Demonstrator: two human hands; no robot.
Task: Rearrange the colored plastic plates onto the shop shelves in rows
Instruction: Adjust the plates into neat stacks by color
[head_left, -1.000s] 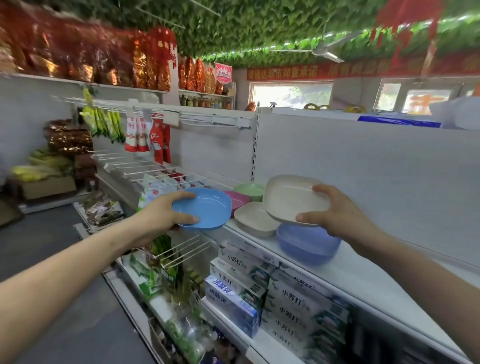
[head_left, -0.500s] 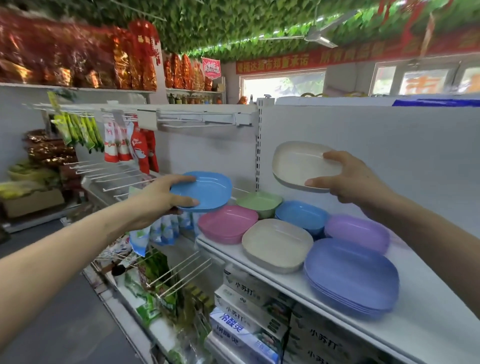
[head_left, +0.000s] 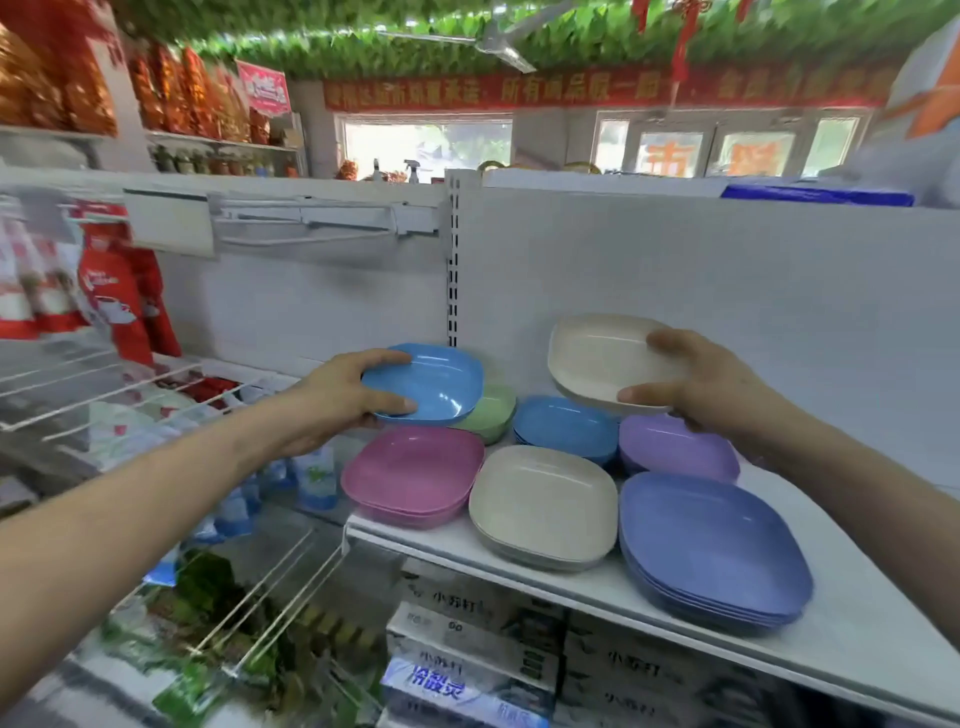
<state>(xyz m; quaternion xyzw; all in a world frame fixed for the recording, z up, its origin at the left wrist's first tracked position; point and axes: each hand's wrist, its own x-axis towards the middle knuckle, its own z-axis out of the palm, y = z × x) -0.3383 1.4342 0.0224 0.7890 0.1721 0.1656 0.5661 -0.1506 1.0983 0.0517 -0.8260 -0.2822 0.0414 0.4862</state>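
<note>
My left hand (head_left: 340, 397) grips a light blue plate (head_left: 431, 382) by its left rim, holding it in the air above the green stack (head_left: 493, 413). My right hand (head_left: 696, 384) grips a cream plate (head_left: 597, 361) by its right rim, above the blue stack (head_left: 563, 426) and the purple stack (head_left: 670, 447). On the white shelf (head_left: 883, 639) the front row holds a pink stack (head_left: 413, 475), a cream stack (head_left: 543, 506) and a larger periwinkle stack (head_left: 711, 545).
The shelf's white back panel (head_left: 727, 291) rises right behind the plates, with a slotted upright (head_left: 453, 260) at its left. Wire hooks (head_left: 93, 384) with hanging packets stick out on the left. Boxed goods (head_left: 467, 649) fill the shelf below.
The view has swung right and down toward the shelf. Both hands have lowered their plates closer to the back row of stacks; both still hold them.
</note>
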